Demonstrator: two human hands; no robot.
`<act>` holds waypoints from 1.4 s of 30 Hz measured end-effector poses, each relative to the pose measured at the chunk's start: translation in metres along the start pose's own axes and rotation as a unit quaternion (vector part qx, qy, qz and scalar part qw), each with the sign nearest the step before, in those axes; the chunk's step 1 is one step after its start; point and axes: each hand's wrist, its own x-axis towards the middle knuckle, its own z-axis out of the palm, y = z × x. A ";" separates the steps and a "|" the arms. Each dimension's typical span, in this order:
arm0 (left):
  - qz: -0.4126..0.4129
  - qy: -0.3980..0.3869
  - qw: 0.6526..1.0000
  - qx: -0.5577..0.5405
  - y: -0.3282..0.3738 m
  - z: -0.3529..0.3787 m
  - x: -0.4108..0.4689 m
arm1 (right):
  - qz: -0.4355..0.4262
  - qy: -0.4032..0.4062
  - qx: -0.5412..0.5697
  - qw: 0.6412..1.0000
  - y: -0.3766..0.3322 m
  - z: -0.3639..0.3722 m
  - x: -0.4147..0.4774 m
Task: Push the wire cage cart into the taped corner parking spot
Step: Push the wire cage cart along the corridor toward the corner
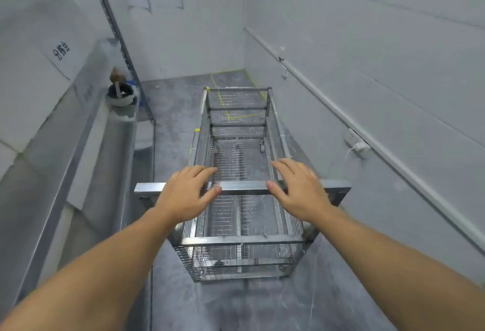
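hands (242,191) on cart handle (244,187)

Wire cage cart (237,199): bright brushed metal bars, fine wire mesh. Floor (178,126), centre frame: rough, matt, apparently concrete. Counter (78,162), left: dull sheet metal.

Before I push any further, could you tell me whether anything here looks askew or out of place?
The wire cage cart looks empty and intact, roughly lined up with the yellow taped spot. One oddity: a small white box hangs crooked off the right wall, its cord dangling.
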 end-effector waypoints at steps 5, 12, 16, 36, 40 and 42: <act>0.028 -0.020 0.999 0.028 -0.012 0.013 -0.001 | -0.004 -0.002 -0.062 0.998 0.007 0.024 -0.011; 0.033 0.005 0.996 0.084 -0.016 0.025 0.005 | 0.018 0.031 -0.110 0.993 0.010 0.037 -0.005; 0.025 0.022 0.994 0.104 -0.016 0.032 0.014 | 0.037 0.052 -0.113 0.992 0.015 0.043 0.004; 0.016 0.029 0.992 0.121 -0.049 0.043 0.160 | -0.024 0.089 -0.172 0.981 0.087 0.056 0.152; 0.011 0.026 0.993 0.117 -0.064 0.042 0.196 | -0.050 0.082 -0.181 0.979 0.102 0.058 0.194; 0.015 0.032 0.993 0.115 -0.070 0.044 0.213 | -0.058 0.086 -0.182 0.978 0.110 0.059 0.212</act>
